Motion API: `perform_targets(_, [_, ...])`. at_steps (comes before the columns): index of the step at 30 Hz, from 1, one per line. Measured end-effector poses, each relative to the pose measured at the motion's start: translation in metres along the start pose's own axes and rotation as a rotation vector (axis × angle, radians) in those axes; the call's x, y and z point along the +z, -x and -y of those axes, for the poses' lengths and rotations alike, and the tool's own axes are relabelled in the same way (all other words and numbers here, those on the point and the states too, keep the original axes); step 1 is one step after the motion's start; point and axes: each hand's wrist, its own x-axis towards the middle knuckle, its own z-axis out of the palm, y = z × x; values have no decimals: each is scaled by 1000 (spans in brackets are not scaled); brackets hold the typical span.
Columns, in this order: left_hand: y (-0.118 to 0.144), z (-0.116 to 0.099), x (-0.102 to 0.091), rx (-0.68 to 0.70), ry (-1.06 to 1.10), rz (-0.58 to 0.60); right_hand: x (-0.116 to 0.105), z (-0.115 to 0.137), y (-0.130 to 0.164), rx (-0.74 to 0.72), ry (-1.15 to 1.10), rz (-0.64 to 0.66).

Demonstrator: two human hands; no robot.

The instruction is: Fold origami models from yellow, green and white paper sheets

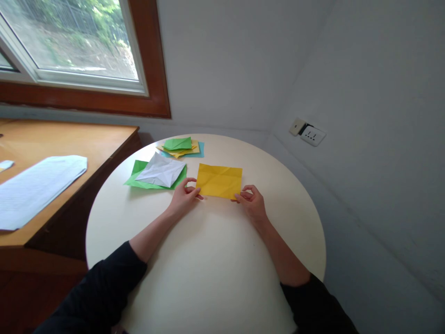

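Observation:
A yellow sheet of paper [219, 181] with crease lines is held between my two hands over the white round table [215, 260]. My left hand [184, 194] pinches its lower left corner between thumb and fingers. At the lower right corner, my right hand [252, 202] grips the sheet in the same way. Just left of the yellow paper lies a creased white sheet [162, 170] on top of a green sheet [139, 178].
Behind these sits a small pile of folded papers, with a green piece [178, 144] above yellow ones and a blue sheet [201, 150]. A wooden desk [111, 134] on the left bears printed pages [45, 185]. Walls with a socket [313, 136] stand behind and right.

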Motion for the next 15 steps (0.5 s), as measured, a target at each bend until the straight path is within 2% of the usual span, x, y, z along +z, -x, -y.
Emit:
perform_targets(9, [1,2,-1,59,-35,-36,2,3,1,-17,30,30])
perform_targets(15, [1,1,-3,4,52,40,0,1,1,-55,97,48])
